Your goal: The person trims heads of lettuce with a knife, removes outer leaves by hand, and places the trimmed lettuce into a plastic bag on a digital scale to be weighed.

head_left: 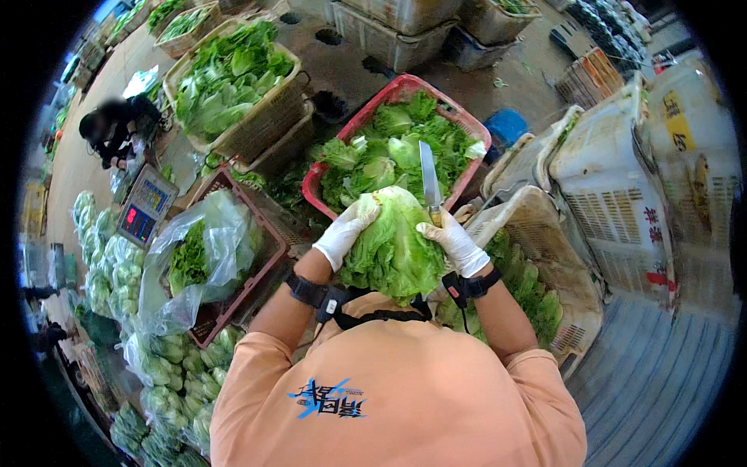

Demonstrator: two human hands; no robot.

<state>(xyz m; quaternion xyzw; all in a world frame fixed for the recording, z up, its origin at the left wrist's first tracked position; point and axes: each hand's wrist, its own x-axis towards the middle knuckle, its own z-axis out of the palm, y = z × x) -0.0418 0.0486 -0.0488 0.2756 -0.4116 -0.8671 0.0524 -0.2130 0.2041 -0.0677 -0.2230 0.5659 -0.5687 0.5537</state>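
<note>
A leafy green lettuce head (397, 253) is held up in front of my chest, between my two white-gloved hands. My left hand (346, 236) is wrapped around its left side. On the other side, my right hand (457, 247) grips the handle of a knife (429, 175) while its fingers also touch the leaves. The broad blade points up and away from me, over the red crate (447, 100) just beyond. Loose lettuce heads (381, 170) fill that crate. The handle is mostly covered by my right hand.
A brown crate (268, 268) with a plastic bag (180, 257) stands at left beside a digital scale (148, 204). Bagged vegetables (175, 362) lie beyond it. A tan crate (257, 132) of greens stands far left. White crates (607, 194) stand at right. Another person (117, 128) crouches far left.
</note>
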